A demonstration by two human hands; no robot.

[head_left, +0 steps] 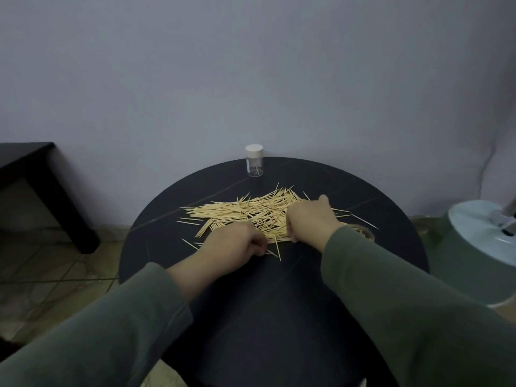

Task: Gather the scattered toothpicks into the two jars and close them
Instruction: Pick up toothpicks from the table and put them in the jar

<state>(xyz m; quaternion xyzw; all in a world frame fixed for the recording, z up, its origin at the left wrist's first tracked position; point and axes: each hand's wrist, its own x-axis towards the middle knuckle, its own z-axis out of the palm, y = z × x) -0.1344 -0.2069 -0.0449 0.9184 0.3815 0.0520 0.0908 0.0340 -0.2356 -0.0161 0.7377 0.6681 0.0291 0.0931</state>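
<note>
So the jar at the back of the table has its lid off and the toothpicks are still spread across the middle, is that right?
Not quite. The head view shows the jar at the back of the table with its white lid on, not off. The toothpicks are indeed still spread across the middle.

Pale wooden toothpicks lie in a loose, crisscrossed heap at the table's centre, with strays around its edges. A clear cylindrical jar stands upright beyond the heap, white cap on, nearly empty. A second jar, open-mouthed, sits right of the heap, mostly hidden.
</note>
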